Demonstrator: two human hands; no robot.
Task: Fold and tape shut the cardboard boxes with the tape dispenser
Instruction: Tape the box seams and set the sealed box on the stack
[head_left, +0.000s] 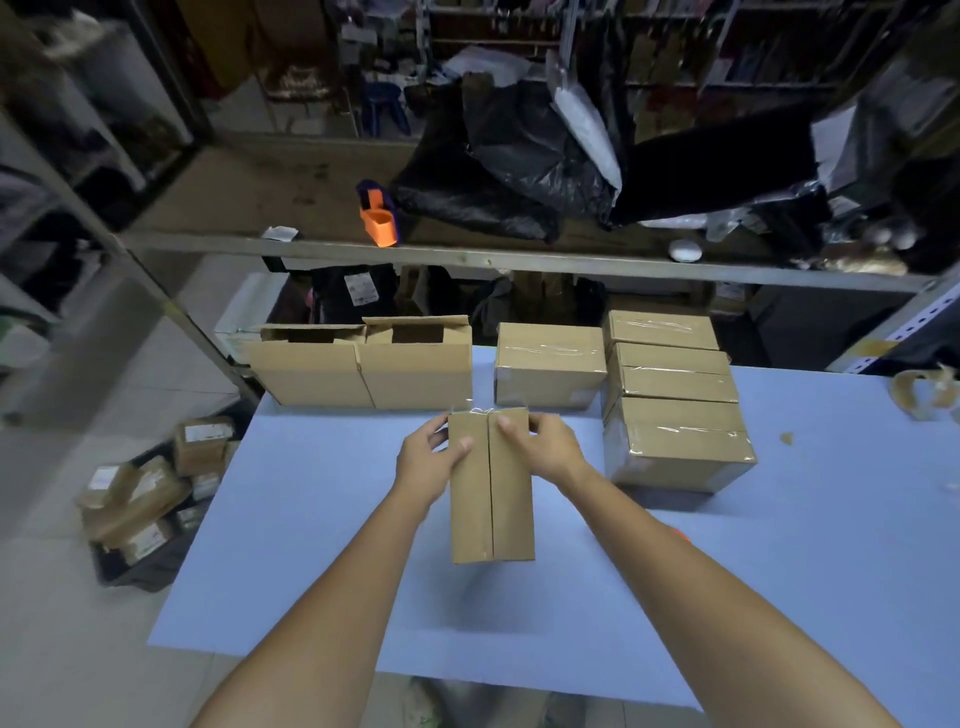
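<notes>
We hold a narrow cardboard box (491, 488) over the blue surface (311, 545), its two flaps meeting along a middle seam. Our left hand (428, 462) grips its left edge and our right hand (545, 447) its right, fingers curled round the far end. Open boxes (363, 369) and taped boxes (675, 441) stand behind. The orange tape dispenser (379, 218) sits on the shelf (493, 254) beyond, well apart.

Matt brown cardboard box (491, 488) on a smooth matt blue table (322, 519); glossy clear tape on the sealed boxes (675, 441); crinkled glossy black plastic bags (519, 161) on the far shelf.
</notes>
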